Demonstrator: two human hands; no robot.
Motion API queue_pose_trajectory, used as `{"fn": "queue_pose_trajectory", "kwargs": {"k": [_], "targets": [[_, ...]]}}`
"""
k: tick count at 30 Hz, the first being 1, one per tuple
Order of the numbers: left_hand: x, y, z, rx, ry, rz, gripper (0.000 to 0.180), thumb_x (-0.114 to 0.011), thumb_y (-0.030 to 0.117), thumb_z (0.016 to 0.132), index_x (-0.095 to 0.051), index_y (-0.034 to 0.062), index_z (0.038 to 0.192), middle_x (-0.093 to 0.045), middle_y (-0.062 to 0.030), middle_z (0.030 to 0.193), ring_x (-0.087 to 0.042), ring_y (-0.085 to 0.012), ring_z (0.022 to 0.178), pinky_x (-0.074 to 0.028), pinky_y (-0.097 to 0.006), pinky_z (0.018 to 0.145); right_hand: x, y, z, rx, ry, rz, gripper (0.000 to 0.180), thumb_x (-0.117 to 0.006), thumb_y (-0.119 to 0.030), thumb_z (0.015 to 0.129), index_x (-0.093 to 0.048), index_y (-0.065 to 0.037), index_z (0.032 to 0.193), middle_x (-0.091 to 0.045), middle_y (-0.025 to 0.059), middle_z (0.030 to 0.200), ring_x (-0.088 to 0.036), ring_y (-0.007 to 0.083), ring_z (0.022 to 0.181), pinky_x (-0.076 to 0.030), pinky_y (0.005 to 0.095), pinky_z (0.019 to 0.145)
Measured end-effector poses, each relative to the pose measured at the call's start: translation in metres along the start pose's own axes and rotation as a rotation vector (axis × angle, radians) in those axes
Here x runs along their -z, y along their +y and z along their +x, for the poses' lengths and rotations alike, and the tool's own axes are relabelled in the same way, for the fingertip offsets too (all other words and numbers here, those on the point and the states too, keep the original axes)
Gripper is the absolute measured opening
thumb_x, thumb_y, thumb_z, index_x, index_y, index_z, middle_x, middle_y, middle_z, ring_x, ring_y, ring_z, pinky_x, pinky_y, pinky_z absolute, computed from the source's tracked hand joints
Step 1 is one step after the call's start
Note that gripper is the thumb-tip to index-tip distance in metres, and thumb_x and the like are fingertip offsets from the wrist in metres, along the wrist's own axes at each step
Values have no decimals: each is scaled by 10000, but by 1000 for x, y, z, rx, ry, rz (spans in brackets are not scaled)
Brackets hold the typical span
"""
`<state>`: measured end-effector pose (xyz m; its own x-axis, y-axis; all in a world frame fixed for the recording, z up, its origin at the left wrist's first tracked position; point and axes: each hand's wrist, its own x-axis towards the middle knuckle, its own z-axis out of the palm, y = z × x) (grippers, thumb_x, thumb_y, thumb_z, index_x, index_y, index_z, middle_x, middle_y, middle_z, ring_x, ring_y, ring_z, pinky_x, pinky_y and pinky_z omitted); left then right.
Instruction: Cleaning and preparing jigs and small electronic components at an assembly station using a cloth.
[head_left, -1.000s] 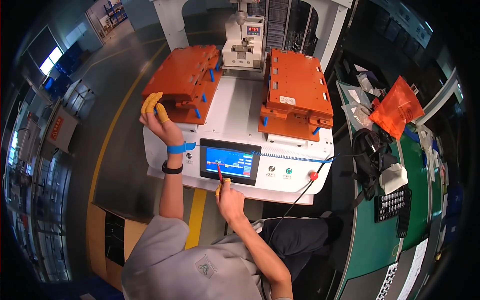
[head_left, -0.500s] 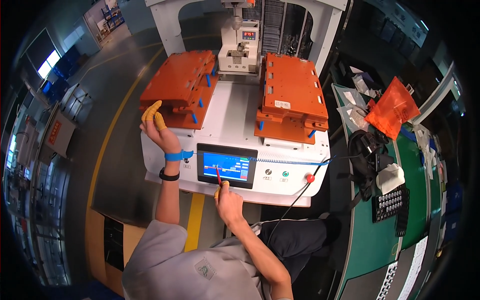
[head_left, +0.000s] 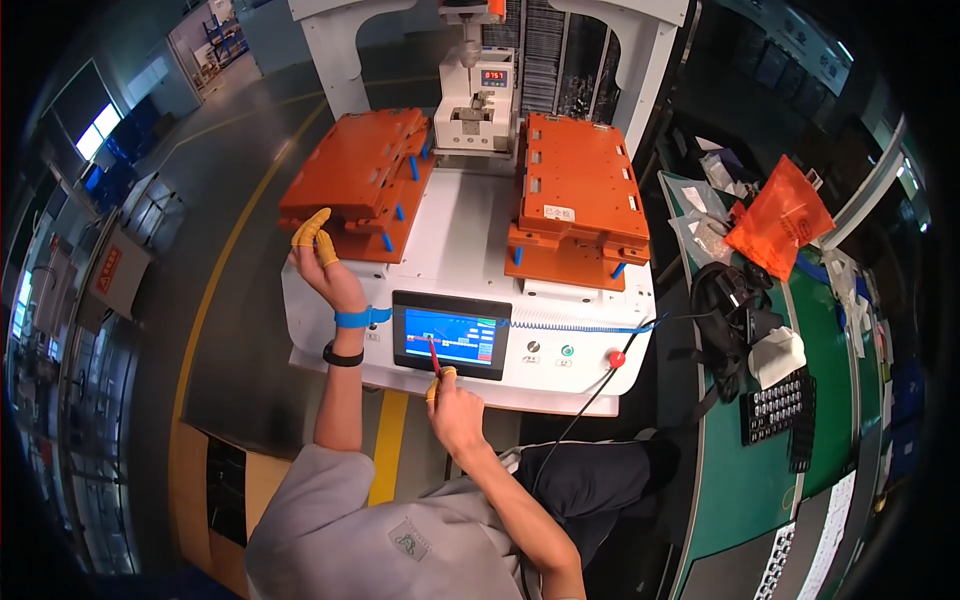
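My right hand [head_left: 457,415], with yellow finger covers, grips a thin red pen [head_left: 434,355]. The pen's tip is at the blue touchscreen [head_left: 450,337] on the front of a white machine; whether it presses the glass I cannot tell. My left hand [head_left: 325,265] is raised, its yellow-covered fingers extended and holding nothing. It is nearest the front corner of the left orange fixture [head_left: 355,165]; contact is unclear. A blue wrist strap [head_left: 362,318] and a black band [head_left: 343,355] circle my left wrist. From the strap a coiled blue cord [head_left: 580,325] runs right across the machine's front.
Another orange fixture [head_left: 580,175] stands on the machine's right side. Behind is a screwdriver spindle [head_left: 468,55] by a white screw feeder [head_left: 478,115]. A red button [head_left: 616,359] sits front right. The green bench [head_left: 740,500] holds an orange bag [head_left: 782,220] and a black tray [head_left: 775,408].
My left hand has shifted slightly right and down beside the left fixture. My right hand keeps the pen at the screen, its tip a little lower. The whole view has moved slightly.
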<state>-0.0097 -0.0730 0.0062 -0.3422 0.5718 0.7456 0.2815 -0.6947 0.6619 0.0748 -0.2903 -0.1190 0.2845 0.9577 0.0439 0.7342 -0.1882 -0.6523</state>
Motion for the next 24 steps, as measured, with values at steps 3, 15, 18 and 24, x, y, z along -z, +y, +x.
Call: {"fn": "queue_pose_trajectory", "kwargs": {"k": [3,15,18,24], "targets": [[1,0,0,13,10,-5,267,-464,60,1044,-667,-14,1199,-603,-114,1221,-496,-249,1157,-407,-366,1029,0,0,-1,14,6,-8,380,-700,-159,880,-508,56,1128,-680,214,704,-669,413,636,-533,492,590],[2,-9,-3,51,24,-6,307,-445,94,1050,-677,-5,1224,-641,-103,1216,-496,-242,1147,-382,-347,1024,-4,3,1,20,-6,-16,362,-698,-158,881,-507,52,1106,-676,216,697,-664,413,629,-529,489,583],[2,-11,-3,69,38,-32,308,-444,98,1052,-678,-2,1224,-640,-107,1214,-507,-236,1162,-385,-341,1036,-4,3,2,11,11,-5,352,-696,-156,882,-508,51,1096,-674,217,693,-663,416,630,-528,490,582],[6,-12,1,110,68,-92,291,-456,88,1051,-662,-19,1227,-638,-115,1234,-519,-229,1163,-392,-338,1046,1,0,1,7,22,9,332,-685,-154,888,-510,48,1084,-671,222,688,-660,421,625,-525,501,581]]}}
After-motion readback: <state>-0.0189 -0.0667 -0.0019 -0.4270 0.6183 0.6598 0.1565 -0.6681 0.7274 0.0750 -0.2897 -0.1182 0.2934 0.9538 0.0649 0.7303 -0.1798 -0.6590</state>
